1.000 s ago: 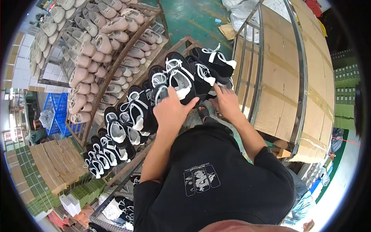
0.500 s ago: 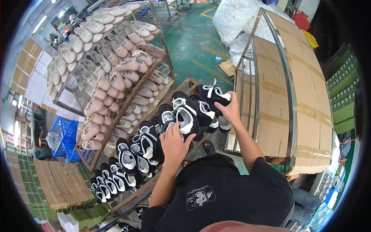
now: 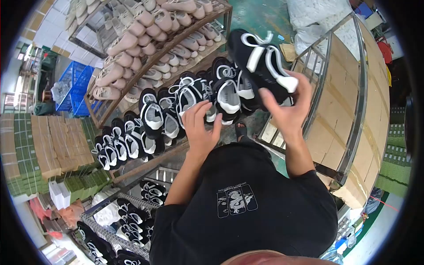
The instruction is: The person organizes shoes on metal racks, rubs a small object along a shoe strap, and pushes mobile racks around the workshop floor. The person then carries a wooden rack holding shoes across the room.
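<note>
At two o'clock the right hand (image 3: 292, 114) grips a black shoe (image 3: 261, 66) by its heel. The left hand (image 3: 199, 131), near centre, is half open, seemingly empty – whether touching is unclear – beside black shoes (image 3: 151, 115) lined from nine to twelve o'clock.

Shoe (image 3: 263, 73): black, white laces, white heel, pale tongue strip. Shoe row (image 3: 152, 114) left of the shoe: black and white too, grey linings. Shoes on rack (image 3: 121, 44), farther left of the shoe: pinkish beige. Crates (image 3: 78, 95), far left of the shoe: bright blue. Cardboard (image 3: 335, 106) right of the shoe: brown. T-shirt (image 3: 274, 225) below the shoe: black, pale three-panel print (image 3: 237, 201).
</note>
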A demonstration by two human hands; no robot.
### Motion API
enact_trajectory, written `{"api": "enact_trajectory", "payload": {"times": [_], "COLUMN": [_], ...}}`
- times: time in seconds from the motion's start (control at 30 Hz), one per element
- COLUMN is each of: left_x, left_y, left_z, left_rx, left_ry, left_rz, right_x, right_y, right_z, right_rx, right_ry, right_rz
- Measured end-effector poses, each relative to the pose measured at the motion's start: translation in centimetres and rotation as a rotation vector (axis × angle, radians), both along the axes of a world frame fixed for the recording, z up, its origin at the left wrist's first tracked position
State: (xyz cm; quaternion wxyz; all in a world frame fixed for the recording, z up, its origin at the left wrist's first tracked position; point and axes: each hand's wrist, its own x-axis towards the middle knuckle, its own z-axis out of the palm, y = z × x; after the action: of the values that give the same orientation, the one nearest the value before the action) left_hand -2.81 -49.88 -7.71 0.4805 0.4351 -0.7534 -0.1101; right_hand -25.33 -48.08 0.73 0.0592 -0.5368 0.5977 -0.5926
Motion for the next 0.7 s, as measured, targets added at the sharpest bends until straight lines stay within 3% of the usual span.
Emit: {"api": "enact_trajectory", "payload": {"times": [0.07,0.1,0.3,0.33,0.37,0.43,0.53,0.6,0.7], "left_x": [1.9,2.5,5.3,5.8,6.1,6.7,6.9,7.8,7.9], "left_y": [0.6,0.8,1.4,1.7,2.3,4.1,8.0,12.3,20.0], "left_z": [-0.5,-1.0,-2.3,-2.2,-2.8,-3.2,-4.4,-4.9,-7.8], "left_rx": [0.034,0.03,0.116,0.128,0.139,0.053,0.098,0.096,0.286], "left_ry": [0.063,0.119,0.135,0.138,0.181,0.245,0.29,0.288,0.423], "left_rz": [0.058,0.094,0.147,0.171,0.189,0.262,0.321,0.414,0.432], "right_x": [3.3,4.9,13.2,13.5,13.7,14.6,14.4,13.7,14.1], "right_y": [-0.3,-0.7,-0.7,-0.9,-0.9,-0.3,0.7,1.7,5.5], "right_z": [0.9,0.1,-2.6,-3.4,-3.5,-1.6,-1.0,-1.7,-2.8], "right_rx": [-0.034,-0.052,0.496,0.368,0.259,0.281,0.138,0.039,-0.088], "right_ry": [0.318,0.336,0.787,0.831,0.834,0.746,0.845,0.786,0.542], "right_rz": [0.03,0.083,0.172,0.139,0.165,0.258,0.231,0.205,0.279]}}
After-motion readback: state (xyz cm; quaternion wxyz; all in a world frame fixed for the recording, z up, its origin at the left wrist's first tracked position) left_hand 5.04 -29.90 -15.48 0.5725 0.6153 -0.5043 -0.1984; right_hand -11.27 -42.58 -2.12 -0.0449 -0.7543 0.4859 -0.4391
